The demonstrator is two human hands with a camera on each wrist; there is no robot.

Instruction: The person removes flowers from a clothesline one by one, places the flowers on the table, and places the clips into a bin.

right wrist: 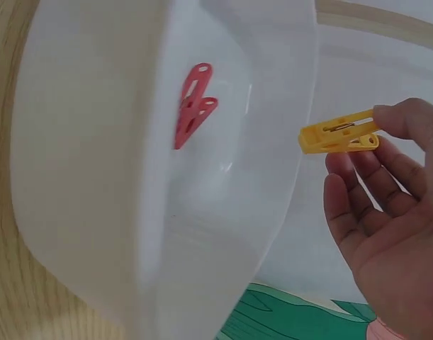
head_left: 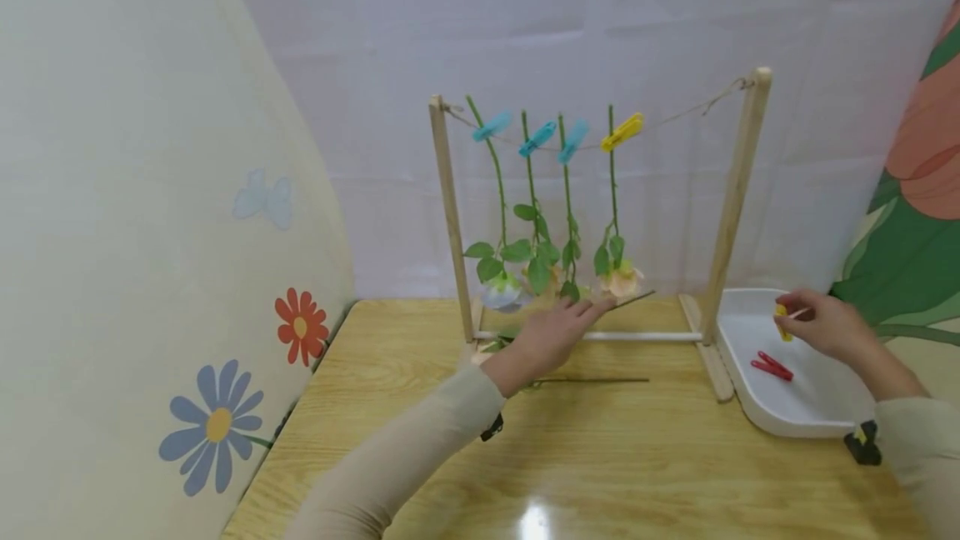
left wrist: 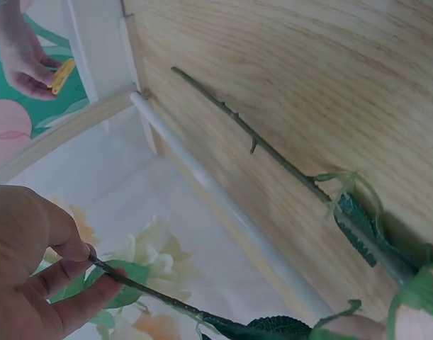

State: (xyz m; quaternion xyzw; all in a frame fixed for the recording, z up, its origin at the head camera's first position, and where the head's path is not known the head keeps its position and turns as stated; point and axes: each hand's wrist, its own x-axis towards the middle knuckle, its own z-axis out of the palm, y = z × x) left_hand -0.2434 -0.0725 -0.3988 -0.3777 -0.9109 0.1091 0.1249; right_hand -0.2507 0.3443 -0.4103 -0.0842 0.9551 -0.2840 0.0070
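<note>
My left hand [head_left: 551, 336] pinches the end of a flower's green stem [left wrist: 159, 296] between thumb and fingers, in front of the wooden rack [head_left: 727, 215]. In the left wrist view that flower's leaves show at the bottom edge, and its bloom is hard to make out. Over the white tray [head_left: 795, 417] at the right, my right hand [head_left: 828, 327] holds a yellow clothespin [right wrist: 340, 134] by its handle ends. A red clothespin [right wrist: 194, 106] lies inside the tray. Another stem [head_left: 592, 380] lies on the table, below the left hand.
Several flowers hang heads down from the rack's string [head_left: 675, 117], held by blue clothespins [head_left: 537, 138] and one yellow clothespin [head_left: 622, 132]. A white rod [head_left: 637, 337] joins the rack's feet low down. The wooden table [head_left: 600, 457] extends in front.
</note>
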